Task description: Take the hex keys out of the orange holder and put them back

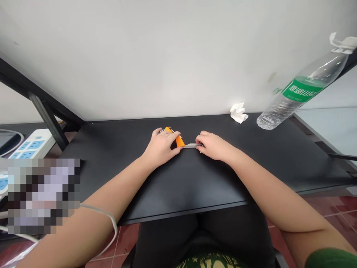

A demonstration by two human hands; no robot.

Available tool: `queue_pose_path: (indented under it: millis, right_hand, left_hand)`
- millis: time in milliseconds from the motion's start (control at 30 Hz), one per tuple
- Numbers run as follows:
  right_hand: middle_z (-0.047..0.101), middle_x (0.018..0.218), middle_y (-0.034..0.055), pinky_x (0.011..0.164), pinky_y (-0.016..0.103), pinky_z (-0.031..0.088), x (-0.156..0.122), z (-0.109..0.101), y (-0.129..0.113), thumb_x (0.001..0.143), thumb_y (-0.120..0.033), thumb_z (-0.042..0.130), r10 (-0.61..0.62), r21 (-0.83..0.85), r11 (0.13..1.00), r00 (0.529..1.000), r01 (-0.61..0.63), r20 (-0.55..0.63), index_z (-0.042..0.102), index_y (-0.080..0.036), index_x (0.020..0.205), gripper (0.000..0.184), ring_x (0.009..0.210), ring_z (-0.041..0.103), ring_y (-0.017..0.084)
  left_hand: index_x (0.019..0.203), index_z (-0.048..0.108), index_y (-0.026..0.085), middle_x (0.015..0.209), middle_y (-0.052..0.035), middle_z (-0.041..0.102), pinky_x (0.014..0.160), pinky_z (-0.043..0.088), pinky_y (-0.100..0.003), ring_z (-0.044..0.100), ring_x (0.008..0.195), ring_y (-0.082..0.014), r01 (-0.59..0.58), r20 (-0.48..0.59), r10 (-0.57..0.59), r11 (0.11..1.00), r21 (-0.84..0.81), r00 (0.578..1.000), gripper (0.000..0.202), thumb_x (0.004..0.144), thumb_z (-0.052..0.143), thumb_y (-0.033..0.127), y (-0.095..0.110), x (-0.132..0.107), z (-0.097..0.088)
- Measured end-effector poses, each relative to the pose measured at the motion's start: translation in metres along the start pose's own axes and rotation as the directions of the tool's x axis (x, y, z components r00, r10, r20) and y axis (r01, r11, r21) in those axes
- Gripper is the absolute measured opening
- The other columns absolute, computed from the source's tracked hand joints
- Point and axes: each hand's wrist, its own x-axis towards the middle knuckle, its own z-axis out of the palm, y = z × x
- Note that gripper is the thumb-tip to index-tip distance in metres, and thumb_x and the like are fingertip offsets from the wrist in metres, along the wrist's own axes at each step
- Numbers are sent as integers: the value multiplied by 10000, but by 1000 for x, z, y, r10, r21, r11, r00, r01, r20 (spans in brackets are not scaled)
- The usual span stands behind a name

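An orange holder (179,140) lies low over the black table, with short metal ends showing along its upper edge. It looks like a hex key set. My left hand (163,145) is closed around it, thumb at its near end and fingers across the top. Several thin silver hex keys (190,146) stick out from the holder's right side, roughly parallel to the table's front edge. Their right ends are pinched in the fingers of my right hand (209,144), which hide the tips.
A crumpled white tissue (239,112) and a large clear water bottle (298,89) with a green label stand at the back right of the black table (189,186). On the left are a white power strip (36,143), a blurred-out patch and a white cable (107,214) by my forearm.
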Motion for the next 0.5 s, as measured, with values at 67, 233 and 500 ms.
queue_pose_path:
  millis: [67,233,500]
  right_hand:
    - [634,1032,67,703,308,445,0,-1,-1,974,-251,615,-41,16,999,998,42,-54,664,-192,961,78,782,593,162]
    - [686,986,39,753,310,492,3,3,-16,969,-320,613,-53,329,936,975,124,-216,675,-210,1036,144,822,628,165]
    - [703,854,-8,639,264,470,5,5,-21,948,-425,624,86,688,724,996,-49,-20,672,-220,967,212,694,622,134]
  left_hand:
    - [1315,639,254,1186,-91,751,1220,300,-579,664,1206,-307,-17,0,17,1000,-19,1000,448,887,668,381,2,0,0]
    - [1297,636,222,1122,-81,756,1202,330,-543,686,1131,-276,-73,-11,73,996,-49,997,427,903,659,384,12,0,1]
    - [1244,637,243,1057,-57,757,1213,313,-519,696,1044,-236,-127,-37,125,989,-76,991,338,923,633,350,23,-1,-2]
